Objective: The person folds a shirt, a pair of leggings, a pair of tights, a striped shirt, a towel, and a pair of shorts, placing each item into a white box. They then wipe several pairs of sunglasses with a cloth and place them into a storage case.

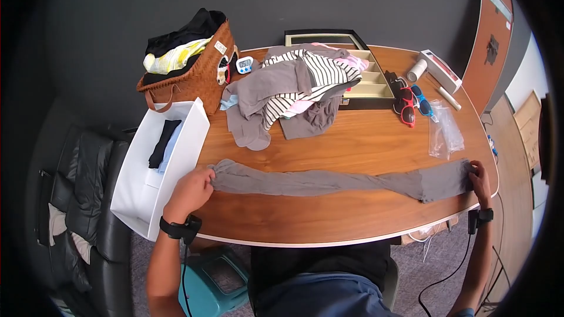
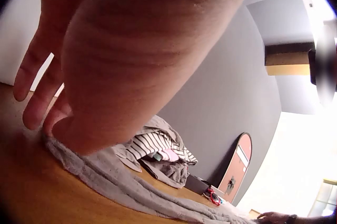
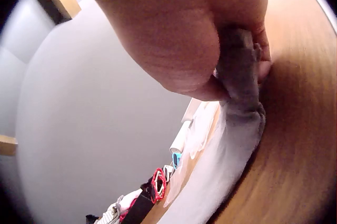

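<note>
A long grey garment (image 1: 305, 182) lies stretched across the front of the wooden table. At its left end the left hand (image 1: 191, 192) pinches the cloth between thumb and finger; in the left wrist view the other fingers of that hand (image 2: 121, 55) hang beside the grey cloth (image 2: 110, 176). The right hand (image 1: 481, 182) grips the wider right end near the table's edge. In the right wrist view, the thumb and fingers of the right hand (image 3: 195, 40) close round a bunched fold of grey cloth (image 3: 239, 87).
A white bin (image 1: 126, 182) with folded cloths stands at left, a brown basket (image 1: 188, 85) of clothes behind it. Grey and striped clothes (image 1: 294, 85) are heaped at the middle back against a compartment box (image 1: 376, 103). Sunglasses (image 1: 406, 108) and a plastic bag (image 1: 445, 135) lie at right.
</note>
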A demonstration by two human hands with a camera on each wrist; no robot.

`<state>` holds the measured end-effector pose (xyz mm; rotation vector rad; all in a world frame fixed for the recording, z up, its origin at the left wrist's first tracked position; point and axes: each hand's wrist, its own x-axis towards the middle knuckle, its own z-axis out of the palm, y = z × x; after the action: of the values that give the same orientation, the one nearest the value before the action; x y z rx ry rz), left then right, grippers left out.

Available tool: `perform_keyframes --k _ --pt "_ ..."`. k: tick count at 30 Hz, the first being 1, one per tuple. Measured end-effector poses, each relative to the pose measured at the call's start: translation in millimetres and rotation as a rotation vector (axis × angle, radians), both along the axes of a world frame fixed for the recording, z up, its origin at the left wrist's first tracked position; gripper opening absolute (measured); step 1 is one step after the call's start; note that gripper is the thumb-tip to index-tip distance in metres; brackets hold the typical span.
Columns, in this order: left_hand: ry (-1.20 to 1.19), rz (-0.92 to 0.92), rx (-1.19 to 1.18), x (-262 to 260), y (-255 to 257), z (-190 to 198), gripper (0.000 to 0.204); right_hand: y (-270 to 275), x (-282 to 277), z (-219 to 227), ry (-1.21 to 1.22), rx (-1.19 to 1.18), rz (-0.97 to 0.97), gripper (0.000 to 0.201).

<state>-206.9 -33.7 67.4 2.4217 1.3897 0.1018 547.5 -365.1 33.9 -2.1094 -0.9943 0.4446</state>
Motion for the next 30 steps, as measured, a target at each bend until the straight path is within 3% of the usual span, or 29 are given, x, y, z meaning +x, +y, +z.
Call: perform_keyframes --k 2,3,4,5,6,10,12,15,19,21,22,25,27,30 --pt "-0.192 0.035 0.260 8 5 -6 0.032 4 6 -5 0.009 -0.106 0.007 0.041" --pt "-0.198 -0.021 0.317 14 6 -4 0.035 0 29 -33 0.114 0.027 0.030 0.041" --pt "-0.223 -0.093 0.367 18 5 -3 0.037 8 2 -3 -0.102 -0.132 0.041 0.046" --pt "-0.182 -0.091 0.322 22 6 -8 0.038 16 -22 17 -0.174 -0.185 -0.003 0.049" --pt "-0.127 -0.085 0.287 24 11 -16 0.038 20 -21 18 -0.192 -0.202 0.069 0.048" --pt "-0.144 -0.045 0.252 16 39 -38 0.034 50 -5 2 -0.254 -0.153 0.063 0.044" --pt "-0.126 0.037 0.349 16 54 -49 0.028 65 3 -2 -0.258 -0.139 0.036 0.043" --pt "-0.175 0.074 0.392 21 54 -39 0.020 75 6 0 -0.222 -0.140 0.024 0.047" --pt "-0.202 0.122 0.385 30 34 -19 0.025 61 -11 31 -0.158 -0.327 0.030 0.055" --pt "-0.205 0.123 0.362 31 29 -16 0.027 49 2 16 -0.485 -0.242 0.065 0.055" --pt "-0.203 0.132 0.346 32 29 -14 0.028 48 -2 19 -0.484 -0.243 0.059 0.055" --pt "-0.211 0.124 0.357 36 30 -11 0.029 55 -9 29 -0.539 -0.200 0.066 0.046" --pt "-0.211 0.123 0.362 38 30 -8 0.029 62 -2 26 -0.408 -0.394 0.151 0.040" --pt "-0.207 0.130 0.369 34 31 -8 0.029 71 -12 38 -0.329 -0.506 0.124 0.028"
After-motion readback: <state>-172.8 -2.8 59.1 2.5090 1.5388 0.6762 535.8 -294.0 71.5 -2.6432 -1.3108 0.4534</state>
